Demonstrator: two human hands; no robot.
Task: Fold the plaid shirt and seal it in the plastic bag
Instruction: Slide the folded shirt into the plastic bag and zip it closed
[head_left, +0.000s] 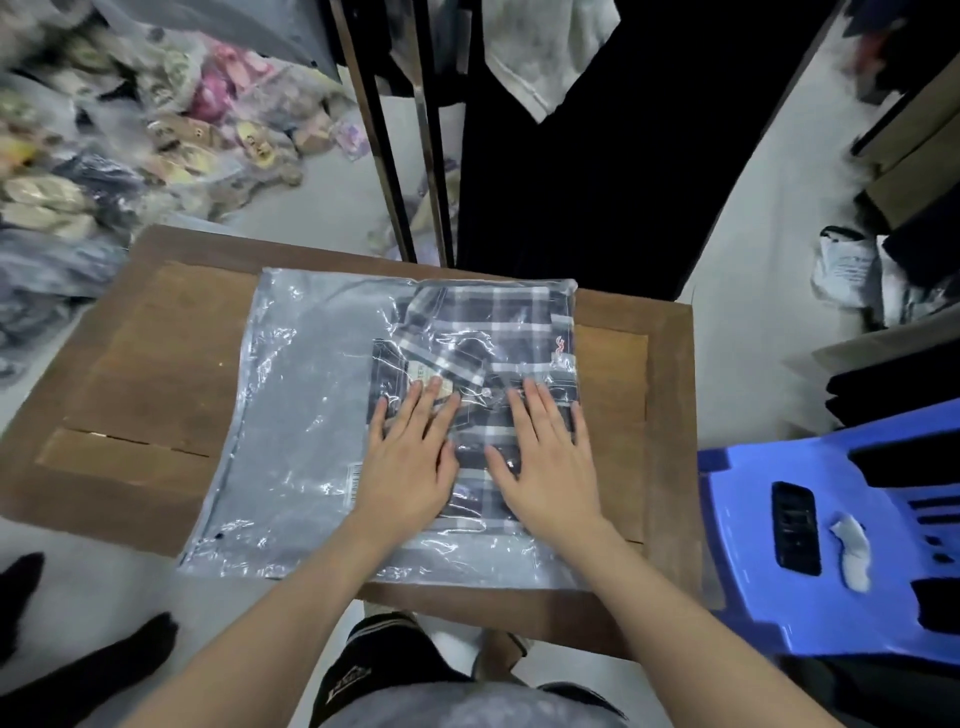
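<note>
A folded plaid shirt (498, 332), dark with white checks, lies inside a clear plastic bag (296, 395) on a small wooden table (156, 364). The shirt fills the bag's right half; the left half is flat and holds nothing. My left hand (410, 452) lies flat on the bag over the shirt's left part, fingers spread. My right hand (545, 457) presses flat beside it on the shirt's right part. Neither hand grips anything. A barcode sticker (354, 478) shows on the bag near my left wrist.
A blue plastic stool (810, 525) with a black phone (795, 527) and a crumpled white tissue (852, 551) stands at the right. Bagged goods (130, 140) pile up on the floor at the back left. Dark clothes hang from a rack (597, 156) behind the table.
</note>
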